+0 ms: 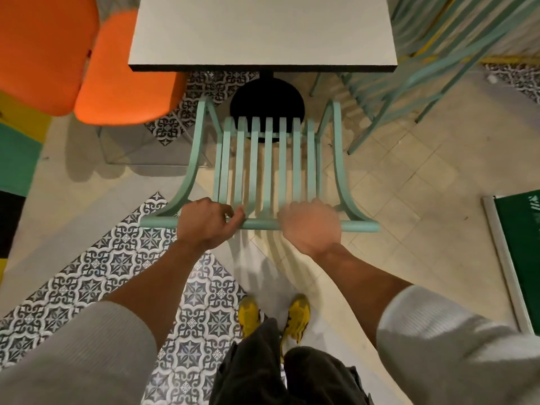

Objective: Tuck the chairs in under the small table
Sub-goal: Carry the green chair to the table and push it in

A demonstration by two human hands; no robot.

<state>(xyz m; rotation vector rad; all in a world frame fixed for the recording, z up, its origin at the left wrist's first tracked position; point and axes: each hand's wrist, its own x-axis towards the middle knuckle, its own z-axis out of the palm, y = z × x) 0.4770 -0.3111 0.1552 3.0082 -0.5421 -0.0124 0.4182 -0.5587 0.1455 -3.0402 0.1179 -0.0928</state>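
A mint-green slatted chair [267, 159] stands in front of me, its seat pointing at the small white table [263, 30]. The seat's front edge lies short of the table's near edge, over the black round table base [267, 96]. My left hand [206, 222] is closed around the top rail of the chair's back, left of centre. On the same rail, right of centre, my right hand [311, 225] is gripping too.
An orange chair [117, 80] stands at the table's left side. Teal slatted chairs [423, 62] crowd the right. A green board with a metal frame [517, 258] lies on the floor at right. My yellow shoes [274, 317] stand on patterned tiles behind the chair.
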